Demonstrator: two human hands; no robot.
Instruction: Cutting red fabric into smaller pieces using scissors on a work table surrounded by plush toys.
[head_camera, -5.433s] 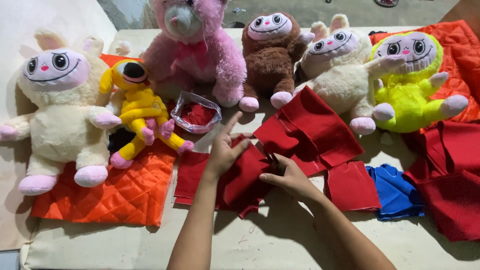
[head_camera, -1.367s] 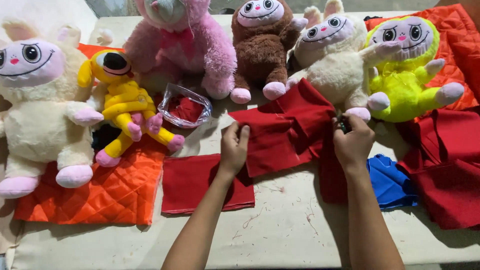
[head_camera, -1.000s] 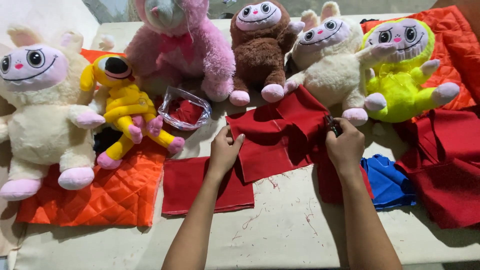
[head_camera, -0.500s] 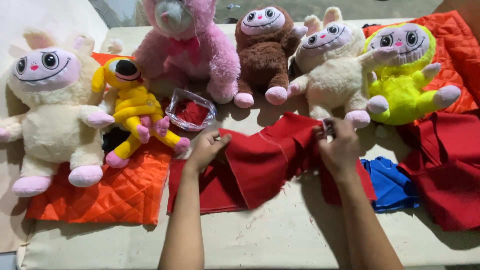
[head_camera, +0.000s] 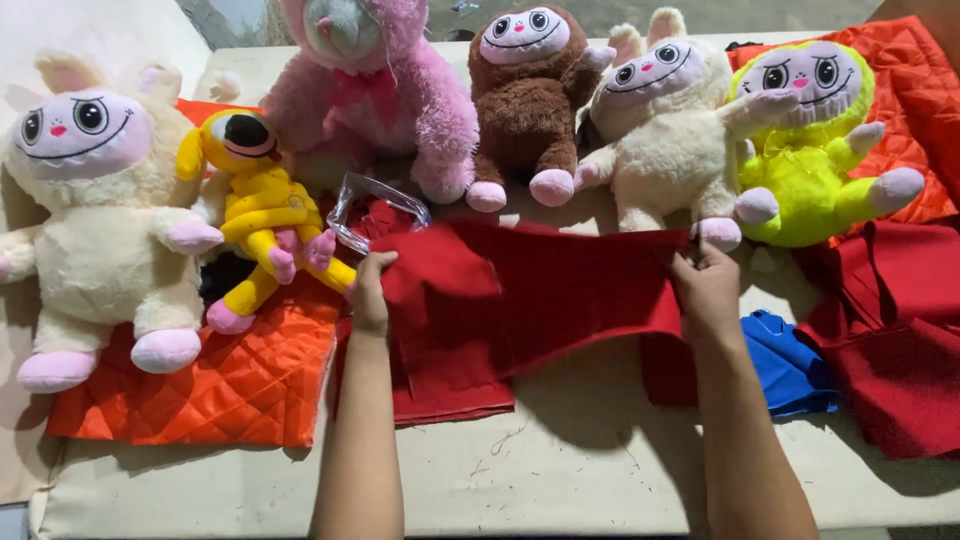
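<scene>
Our left hand (head_camera: 370, 295) and right hand (head_camera: 708, 290) each pinch an upper corner of a red cloth (head_camera: 540, 290), held stretched and lifted over the table (head_camera: 560, 480) near its middle. Beneath it lie folded red pieces (head_camera: 450, 385); a blue piece (head_camera: 790, 365) sits just beside the right wrist. In our judgement, the raised cloth could sweep the clear bag (head_camera: 375, 205) or catch the yellow toy (head_camera: 265, 225) toward the far edge, and a loosened pinch would let it sag crooked.
</scene>
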